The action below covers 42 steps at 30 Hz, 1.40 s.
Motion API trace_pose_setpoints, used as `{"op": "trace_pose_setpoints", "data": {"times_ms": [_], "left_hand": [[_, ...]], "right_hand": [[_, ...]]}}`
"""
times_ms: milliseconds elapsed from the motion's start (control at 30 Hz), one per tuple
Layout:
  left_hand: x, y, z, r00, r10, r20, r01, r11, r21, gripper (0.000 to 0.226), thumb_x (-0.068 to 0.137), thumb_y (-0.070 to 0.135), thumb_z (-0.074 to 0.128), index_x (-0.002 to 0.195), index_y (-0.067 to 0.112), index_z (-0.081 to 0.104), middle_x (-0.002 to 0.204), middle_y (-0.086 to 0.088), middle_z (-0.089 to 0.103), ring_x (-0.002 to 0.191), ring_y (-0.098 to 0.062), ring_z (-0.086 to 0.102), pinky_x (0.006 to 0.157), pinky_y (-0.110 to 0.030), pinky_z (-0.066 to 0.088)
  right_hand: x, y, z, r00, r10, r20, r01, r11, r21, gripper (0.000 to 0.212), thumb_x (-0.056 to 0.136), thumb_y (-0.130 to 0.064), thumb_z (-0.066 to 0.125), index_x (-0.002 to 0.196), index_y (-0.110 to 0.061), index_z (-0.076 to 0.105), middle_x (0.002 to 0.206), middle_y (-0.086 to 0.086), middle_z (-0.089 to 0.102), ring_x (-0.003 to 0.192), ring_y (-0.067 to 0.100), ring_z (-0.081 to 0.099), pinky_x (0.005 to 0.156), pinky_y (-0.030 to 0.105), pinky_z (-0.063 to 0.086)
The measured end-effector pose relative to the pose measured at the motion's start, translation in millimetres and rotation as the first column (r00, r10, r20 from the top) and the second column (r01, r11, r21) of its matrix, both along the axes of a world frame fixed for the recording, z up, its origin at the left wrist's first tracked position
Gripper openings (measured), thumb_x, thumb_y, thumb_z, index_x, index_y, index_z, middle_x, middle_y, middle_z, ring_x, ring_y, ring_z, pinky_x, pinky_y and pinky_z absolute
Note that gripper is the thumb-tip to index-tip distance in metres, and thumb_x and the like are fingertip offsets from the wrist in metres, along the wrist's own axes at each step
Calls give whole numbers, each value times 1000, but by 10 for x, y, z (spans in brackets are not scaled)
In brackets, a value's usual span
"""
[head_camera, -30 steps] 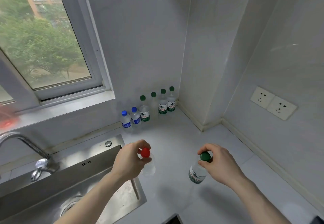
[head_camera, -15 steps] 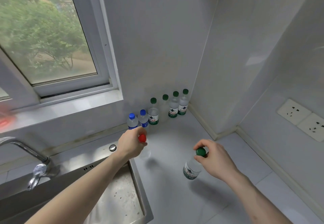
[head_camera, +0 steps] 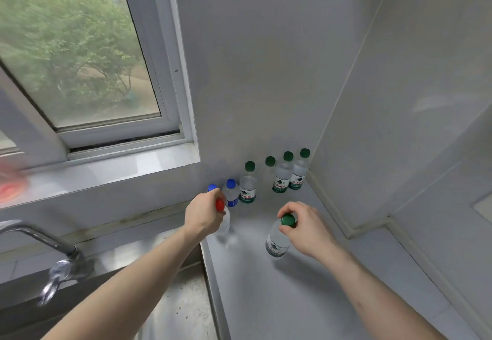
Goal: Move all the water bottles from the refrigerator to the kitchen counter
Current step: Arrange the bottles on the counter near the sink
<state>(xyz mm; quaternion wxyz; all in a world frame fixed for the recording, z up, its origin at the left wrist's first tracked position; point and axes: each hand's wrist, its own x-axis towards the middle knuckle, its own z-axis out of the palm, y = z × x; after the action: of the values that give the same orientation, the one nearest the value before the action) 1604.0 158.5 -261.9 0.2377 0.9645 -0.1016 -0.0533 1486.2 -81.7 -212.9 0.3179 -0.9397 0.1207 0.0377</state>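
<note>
Now that both hands have carried forward, left hand (head_camera: pixel 203 213) pinching the red-capped bottle (head_camera: pixel 223 220) and right hand (head_camera: pixel 306 229) the green-capped bottle (head_camera: pixel 278 238), they're nearly at the far row on the worktop (head_camera: pixel 292 299).

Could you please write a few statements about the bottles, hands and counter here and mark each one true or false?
1. The left hand holds a red-capped bottle by its top. True.
2. The right hand is empty. False: its grip is on the cap of a green-capped bottle.
3. Six bottles already stand by the wall on the counter. True: two with blue caps and four with green caps.
4. The blue-capped bottles stand in the corner, right of the green ones. False: they are at the left end of the row.
5. A faucet stands at the sink on the left. True.
</note>
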Motion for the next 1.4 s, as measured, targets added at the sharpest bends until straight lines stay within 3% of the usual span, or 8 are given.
{"op": "trace_pose_setpoints", "data": {"times_ms": [267,400,533,800,933,1167,1267,1400], "left_hand": [[193,12,-127,1000,3,-11,-2,999,38,21,88,15,66,104,28,62,88,9,65,79,-22,52,65,-32,41],[252,19,-186,1000,8,-13,-8,1000,18,21,88,16,68,102,29,61,82,15,58,79,-20,53,64,-31,40],[287,17,-243,1000,-2,-12,2,1000,11,20,88,23,71,104,31,62,94,9,69,81,-19,52,67,-32,44],[237,106,-234,1000,-16,22,17,999,-40,16,94,26,63,108,34,61,104,12,70,88,-19,64,71,-37,56],[140,198,-188,999,-33,-3,33,998,-56,28,91,25,67,116,35,60,113,14,65,97,-18,63,77,-37,55],[-134,419,-96,988,-135,-80,125,985,-118,44,93,21,65,132,37,54,141,20,51,121,-11,57,94,-30,50],[-337,551,5,982,-170,-77,154,971,-184,47,94,24,62,136,41,52,142,26,48,121,-8,57,95,-33,51],[-689,713,156,986,-164,-28,148,940,-306,37,95,25,62,126,44,57,135,34,50,115,2,58,88,-32,56]], "right_hand": [[676,248,-169,999,47,-2,-47,999,0,20,86,-20,76,100,-32,68,110,-9,65,102,16,60,78,27,45],[950,361,-266,999,48,-1,-48,998,38,19,88,-20,76,100,-32,69,113,-9,65,105,15,60,88,31,51],[1158,478,-352,998,55,4,-55,997,45,19,88,-20,76,104,-31,71,115,-9,64,104,14,58,89,31,50],[1297,675,-472,997,54,58,-60,994,94,19,93,-18,73,111,-24,69,121,-7,64,105,16,59,90,29,48],[1241,707,-510,996,43,80,-53,991,125,20,94,-17,72,113,-24,69,118,-5,65,101,16,61,87,26,48],[996,727,-285,997,76,7,-76,987,143,52,95,-13,68,141,-30,52,139,-8,54,98,19,69,98,40,55],[670,761,-101,998,57,23,-61,983,174,56,96,-13,67,144,-36,49,140,-14,47,88,10,70,88,32,57],[21,817,124,999,27,20,-31,965,261,56,98,-24,65,143,-49,42,136,-31,41,102,-4,65,64,19,54]]}}
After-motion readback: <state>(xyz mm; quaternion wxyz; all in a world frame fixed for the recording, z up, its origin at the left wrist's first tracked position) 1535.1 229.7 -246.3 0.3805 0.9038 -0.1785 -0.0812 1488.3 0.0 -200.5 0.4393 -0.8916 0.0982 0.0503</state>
